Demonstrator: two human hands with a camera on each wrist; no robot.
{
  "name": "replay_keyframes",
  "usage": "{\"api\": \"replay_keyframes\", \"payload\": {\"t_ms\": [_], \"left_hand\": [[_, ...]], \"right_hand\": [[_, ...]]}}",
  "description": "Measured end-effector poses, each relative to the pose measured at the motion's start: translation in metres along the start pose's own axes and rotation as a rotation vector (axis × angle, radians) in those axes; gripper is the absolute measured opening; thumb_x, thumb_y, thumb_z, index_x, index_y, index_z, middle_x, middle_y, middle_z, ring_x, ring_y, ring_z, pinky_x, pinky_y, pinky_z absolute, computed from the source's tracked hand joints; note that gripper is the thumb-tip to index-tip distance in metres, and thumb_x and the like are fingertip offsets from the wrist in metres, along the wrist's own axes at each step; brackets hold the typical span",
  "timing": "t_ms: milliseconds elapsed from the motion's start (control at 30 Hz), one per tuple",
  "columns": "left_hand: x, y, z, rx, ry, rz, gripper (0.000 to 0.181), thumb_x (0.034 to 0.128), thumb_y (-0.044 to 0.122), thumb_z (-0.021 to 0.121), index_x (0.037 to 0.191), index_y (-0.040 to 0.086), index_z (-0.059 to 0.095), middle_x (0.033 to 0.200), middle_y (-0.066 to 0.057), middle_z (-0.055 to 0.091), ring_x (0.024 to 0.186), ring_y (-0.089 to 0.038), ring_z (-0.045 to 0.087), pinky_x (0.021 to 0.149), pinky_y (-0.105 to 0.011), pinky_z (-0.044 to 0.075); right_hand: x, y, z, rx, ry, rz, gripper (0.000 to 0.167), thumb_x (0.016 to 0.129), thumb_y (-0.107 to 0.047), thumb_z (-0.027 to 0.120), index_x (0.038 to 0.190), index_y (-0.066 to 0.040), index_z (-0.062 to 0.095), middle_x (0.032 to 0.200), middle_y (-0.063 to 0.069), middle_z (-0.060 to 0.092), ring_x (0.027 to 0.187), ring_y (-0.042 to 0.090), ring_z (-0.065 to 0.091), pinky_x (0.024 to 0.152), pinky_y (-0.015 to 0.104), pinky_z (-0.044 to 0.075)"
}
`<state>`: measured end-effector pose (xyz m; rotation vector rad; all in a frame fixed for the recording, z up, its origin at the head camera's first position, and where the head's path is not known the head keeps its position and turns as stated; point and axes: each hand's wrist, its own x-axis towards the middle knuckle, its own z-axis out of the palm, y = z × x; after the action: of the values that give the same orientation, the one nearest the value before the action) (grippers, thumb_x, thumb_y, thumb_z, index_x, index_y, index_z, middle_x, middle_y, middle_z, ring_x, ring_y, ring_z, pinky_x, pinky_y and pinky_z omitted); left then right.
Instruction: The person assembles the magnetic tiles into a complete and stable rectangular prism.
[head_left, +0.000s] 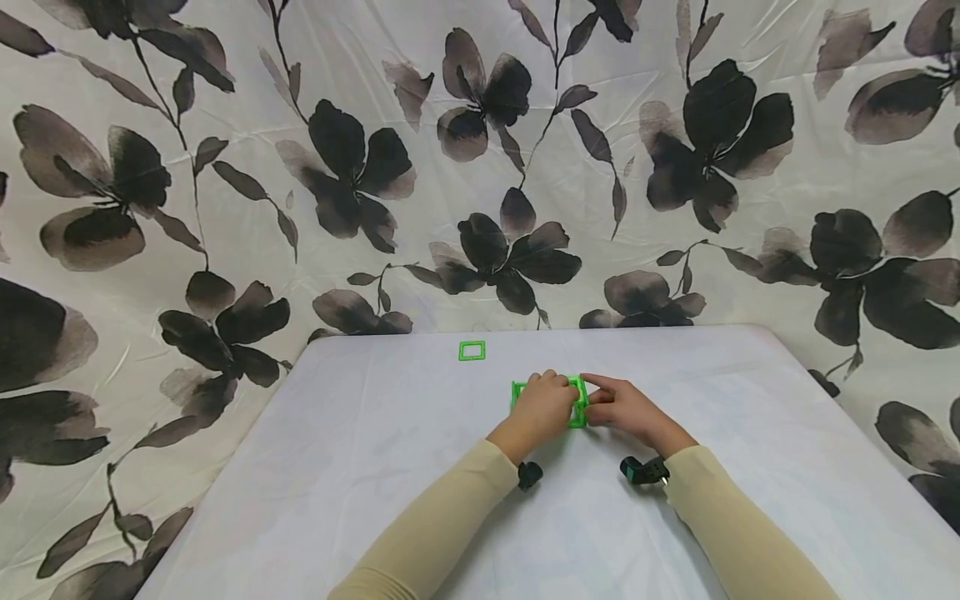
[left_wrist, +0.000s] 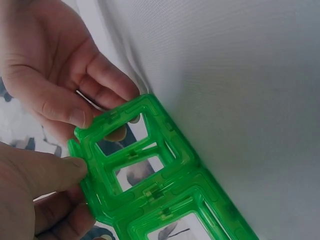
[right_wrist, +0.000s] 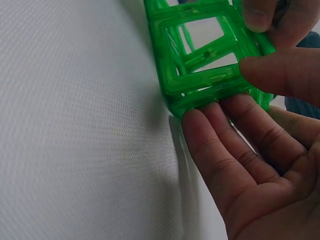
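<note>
A box-like build of translucent green magnetic tiles [head_left: 581,402], open square frames joined edge to edge, stands on the table. My left hand [head_left: 542,410] reaches over it and hides much of it in the head view. In the left wrist view, the left thumb [left_wrist: 62,175] and curled fingers grip the build's upper edge. At the build's right end is my right hand [head_left: 626,410]. The right wrist view shows the right thumb [right_wrist: 280,72] on a tile's edge and the other fingers against the end, pinching it.
A loose green square tile [head_left: 472,358] lies flat near the table's far edge, left of the build. White cloth covers the table [head_left: 360,467]. Behind it hangs a floral-print cloth [head_left: 420,200]. Both wrists wear small dark cameras [head_left: 643,471].
</note>
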<state>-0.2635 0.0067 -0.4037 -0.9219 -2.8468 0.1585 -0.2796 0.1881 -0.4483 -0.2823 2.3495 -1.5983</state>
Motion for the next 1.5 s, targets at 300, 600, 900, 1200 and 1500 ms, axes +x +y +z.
{"api": "replay_keyframes", "payload": {"t_ms": [300,600,900,1200,1500], "left_hand": [[0.0032,0.0022,0.0013,0.024,-0.016,-0.022,0.022,0.0978,0.024,0.056,0.114,0.022,0.07,0.11,0.004,0.066,0.1,-0.015,0.056,0.083,-0.032,0.045],[0.0026,0.0022,0.0012,0.023,-0.018,-0.026,0.021,0.0973,0.025,0.057,0.113,0.022,0.07,0.108,0.004,0.066,0.098,-0.015,0.055,0.082,-0.032,0.046],[0.0052,-0.0002,0.0049,0.007,-0.021,-0.028,0.022,0.0975,0.024,0.056,0.114,0.023,0.07,0.11,0.004,0.067,0.099,-0.015,0.055,0.083,-0.033,0.046],[0.0031,0.0017,0.0025,0.002,-0.023,-0.023,0.022,0.0966,0.024,0.058,0.114,0.022,0.07,0.11,0.004,0.066,0.099,-0.015,0.055,0.082,-0.031,0.046],[0.0024,0.002,0.0036,0.017,-0.008,-0.02,0.022,0.0962,0.026,0.059,0.115,0.022,0.07,0.11,0.004,0.067,0.099,-0.015,0.056,0.08,-0.031,0.046]], "right_hand": [[-0.0003,-0.0004,0.0003,-0.001,-0.002,-0.008,0.073,0.09,-0.011,0.064,0.153,-0.009,0.028,0.118,0.018,0.064,0.099,0.02,0.066,0.087,0.039,0.057],[-0.0014,-0.0032,0.0012,-0.022,0.002,0.012,0.073,0.089,-0.014,0.065,0.153,-0.011,0.029,0.117,0.014,0.066,0.098,0.017,0.066,0.086,0.035,0.056],[-0.0021,-0.005,0.0003,-0.042,0.011,0.022,0.072,0.089,-0.014,0.065,0.152,-0.014,0.032,0.116,0.012,0.066,0.096,0.017,0.066,0.086,0.034,0.056],[-0.0044,-0.0055,0.0006,-0.034,0.002,0.01,0.071,0.09,-0.013,0.064,0.152,-0.01,0.03,0.117,0.015,0.065,0.097,0.018,0.066,0.087,0.037,0.056],[-0.0045,-0.0057,0.0004,-0.035,0.0,0.009,0.071,0.09,-0.014,0.064,0.152,-0.011,0.03,0.119,0.015,0.065,0.097,0.018,0.066,0.088,0.038,0.056]]}}
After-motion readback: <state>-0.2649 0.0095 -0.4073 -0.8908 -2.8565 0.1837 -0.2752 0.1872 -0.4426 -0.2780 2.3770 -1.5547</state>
